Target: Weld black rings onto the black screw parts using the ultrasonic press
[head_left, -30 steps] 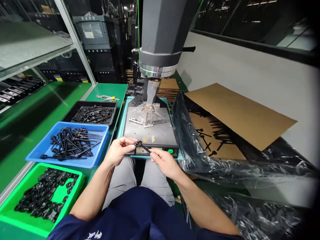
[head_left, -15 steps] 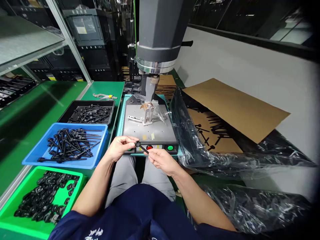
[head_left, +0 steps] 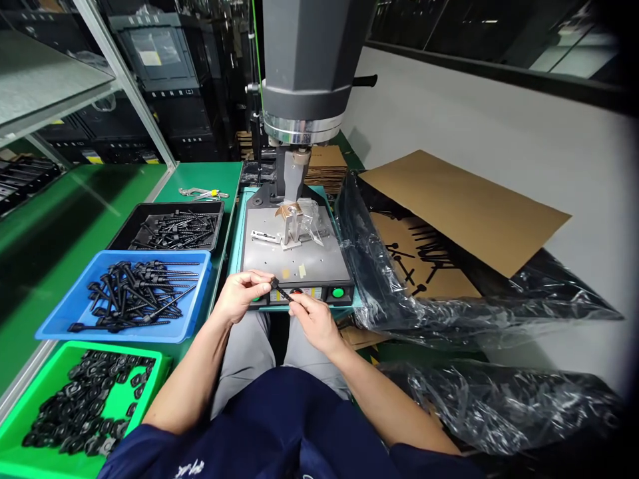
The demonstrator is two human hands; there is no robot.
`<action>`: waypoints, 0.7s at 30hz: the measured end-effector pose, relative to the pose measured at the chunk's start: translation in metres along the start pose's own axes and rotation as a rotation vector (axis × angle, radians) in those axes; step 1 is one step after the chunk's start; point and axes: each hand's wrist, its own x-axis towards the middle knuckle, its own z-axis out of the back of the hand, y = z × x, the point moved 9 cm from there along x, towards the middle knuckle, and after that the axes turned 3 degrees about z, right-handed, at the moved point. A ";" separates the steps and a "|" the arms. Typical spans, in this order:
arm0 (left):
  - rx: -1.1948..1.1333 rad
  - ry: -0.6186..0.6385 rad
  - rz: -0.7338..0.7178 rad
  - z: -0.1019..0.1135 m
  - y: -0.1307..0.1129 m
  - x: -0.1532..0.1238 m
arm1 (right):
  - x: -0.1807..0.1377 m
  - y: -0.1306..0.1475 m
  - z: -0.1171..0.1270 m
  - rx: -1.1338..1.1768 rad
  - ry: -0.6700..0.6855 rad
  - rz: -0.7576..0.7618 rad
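Observation:
In front of the press base, both hands hold one black part with a wider head and a thin ribbed shaft (head_left: 282, 291). My left hand (head_left: 236, 298) pinches its head end between thumb and fingers. The shaft slants down to the right, and its far end is inside the closed fingers of my right hand (head_left: 315, 322). Beyond the hands stands a press machine (head_left: 304, 73), its horn above a small metal fixture (head_left: 292, 229) on the grey base plate (head_left: 319, 256). Clear plastic film hangs at the fixture.
At left, a blue tray (head_left: 120, 336) and a black tray (head_left: 130, 223) hold similar ribbed parts. A green bin (head_left: 118, 400) holds small black pieces. Pliers (head_left: 202, 193) lie behind. At right, a plastic-lined box holds black parts under a cardboard sheet (head_left: 464, 206). Green buttons (head_left: 338, 293) face me.
My right hand has turned slightly, its fingers curling further round the shaft end. The left hand keeps its pinch on the head. The whole view has shifted a little.

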 end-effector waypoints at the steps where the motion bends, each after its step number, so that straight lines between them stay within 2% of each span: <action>1: 0.023 0.012 -0.007 -0.001 -0.001 0.002 | 0.001 -0.010 -0.004 0.068 0.027 -0.064; 4: 0.047 0.017 -0.027 -0.006 -0.007 0.012 | 0.009 -0.035 -0.015 0.252 0.089 -0.211; 7: 0.040 0.016 -0.041 -0.015 -0.013 0.032 | 0.027 -0.047 -0.011 0.294 0.037 -0.215; 11: 0.032 -0.006 -0.063 -0.026 -0.018 0.066 | 0.054 -0.056 0.004 0.226 -0.086 -0.187; 14: 0.111 -0.027 -0.108 -0.032 -0.024 0.099 | 0.077 -0.062 0.019 0.143 -0.167 -0.158; 16: 0.183 -0.085 -0.151 -0.030 -0.029 0.124 | 0.089 -0.067 0.032 0.089 -0.236 -0.137; 18: 0.244 -0.150 -0.206 -0.026 -0.034 0.150 | 0.094 -0.075 0.043 0.052 -0.287 -0.142; 21: 0.319 -0.181 -0.254 -0.025 -0.037 0.184 | 0.088 -0.093 0.050 0.041 -0.278 -0.169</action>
